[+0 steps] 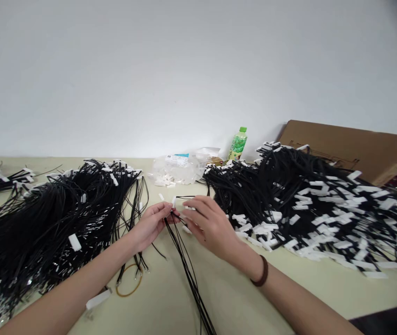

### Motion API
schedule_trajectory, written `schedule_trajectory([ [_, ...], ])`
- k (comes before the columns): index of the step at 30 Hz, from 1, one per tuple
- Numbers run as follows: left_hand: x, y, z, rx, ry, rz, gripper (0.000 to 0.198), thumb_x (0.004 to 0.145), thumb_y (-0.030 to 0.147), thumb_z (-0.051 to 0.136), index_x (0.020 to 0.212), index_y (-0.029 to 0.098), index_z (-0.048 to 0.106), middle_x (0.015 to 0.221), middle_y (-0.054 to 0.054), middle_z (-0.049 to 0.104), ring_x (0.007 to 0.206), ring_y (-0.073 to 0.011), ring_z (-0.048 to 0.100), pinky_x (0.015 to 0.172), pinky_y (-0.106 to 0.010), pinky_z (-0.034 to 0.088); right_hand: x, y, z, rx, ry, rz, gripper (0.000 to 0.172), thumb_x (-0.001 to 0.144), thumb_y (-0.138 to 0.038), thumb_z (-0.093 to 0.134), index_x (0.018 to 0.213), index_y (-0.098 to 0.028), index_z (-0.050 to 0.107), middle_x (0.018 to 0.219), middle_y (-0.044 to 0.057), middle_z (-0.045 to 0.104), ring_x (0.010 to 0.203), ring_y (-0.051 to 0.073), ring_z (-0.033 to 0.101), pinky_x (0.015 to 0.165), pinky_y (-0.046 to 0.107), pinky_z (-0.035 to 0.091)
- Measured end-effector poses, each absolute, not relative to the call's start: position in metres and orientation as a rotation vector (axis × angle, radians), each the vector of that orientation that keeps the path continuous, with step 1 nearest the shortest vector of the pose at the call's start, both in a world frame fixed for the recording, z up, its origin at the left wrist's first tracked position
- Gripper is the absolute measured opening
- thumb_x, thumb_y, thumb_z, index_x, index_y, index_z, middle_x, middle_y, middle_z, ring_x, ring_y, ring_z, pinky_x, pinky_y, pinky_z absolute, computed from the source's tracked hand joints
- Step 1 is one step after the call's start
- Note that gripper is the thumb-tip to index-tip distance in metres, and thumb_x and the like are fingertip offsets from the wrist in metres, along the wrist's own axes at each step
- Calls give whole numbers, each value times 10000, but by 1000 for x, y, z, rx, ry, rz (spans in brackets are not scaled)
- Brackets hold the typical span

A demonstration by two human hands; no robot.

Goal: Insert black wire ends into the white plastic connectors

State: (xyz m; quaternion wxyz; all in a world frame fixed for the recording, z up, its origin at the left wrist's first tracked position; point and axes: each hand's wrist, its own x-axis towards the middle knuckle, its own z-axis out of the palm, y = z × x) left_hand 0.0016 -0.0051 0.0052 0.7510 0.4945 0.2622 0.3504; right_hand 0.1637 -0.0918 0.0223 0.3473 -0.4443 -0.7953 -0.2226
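Note:
My left hand (pixel 154 222) is closed in a pinch at the upper end of several thin black wires (pixel 191 279), which trail down across the table toward me. A small white connector (pixel 173 201) stands up at its fingertips. My right hand (pixel 212 225) is close by on the right, its fingers curled, with thin black wire running in among them. A short stretch of wire shows above the fingers, while the exact grip is partly hidden. On that wrist is a dark brown band (pixel 263 272).
Large heaps of black wires lie left (pixel 55 218) and right (pixel 264 181), the right one with many white connectors. A clear plastic bag (pixel 177 167) of white pieces, a green-capped bottle (pixel 238 145) and a cardboard box (pixel 341 144) stand behind. A yellowish loop (pixel 128 294) lies near my left forearm.

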Motion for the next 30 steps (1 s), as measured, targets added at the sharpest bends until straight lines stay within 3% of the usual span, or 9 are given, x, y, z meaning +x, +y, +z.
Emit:
schedule_trajectory([
  [9, 1, -4, 6, 1013, 575, 761, 199, 673, 301, 706, 698, 126, 613, 691, -20, 618, 647, -103, 555, 661, -223, 426, 160, -88, 12, -1062, -2233, -590, 209, 794, -83, 491, 946, -185, 592, 1093, 48, 564, 1066, 169, 454, 869, 311, 448],
  [22, 1, -4, 5, 1031, 560, 741, 208, 685, 316, 695, 697, 126, 609, 663, -15, 607, 630, -97, 538, 631, -213, 408, 157, -88, 14, -1069, -2211, -549, 169, 853, -138, 464, 916, -208, 605, 1050, 46, 581, 1018, 146, 499, 859, 302, 450],
  [26, 1, -4, 5, 1022, 563, 760, 200, 675, 304, 705, 697, 126, 616, 694, -16, 610, 623, -91, 536, 641, -214, 413, 160, -88, 20, -939, -1974, -179, 198, 864, -127, 448, 960, -196, 607, 975, 39, 632, 980, 111, 557, 872, 274, 481],
  [30, 0, -4, 5, 1025, 578, 785, 220, 661, 319, 714, 710, 130, 615, 717, -18, 610, 629, -101, 550, 662, -235, 425, 169, -91, 37, -983, -1489, 379, 144, 864, -251, 487, 909, -183, 605, 933, 48, 647, 905, 117, 615, 831, 283, 521],
])
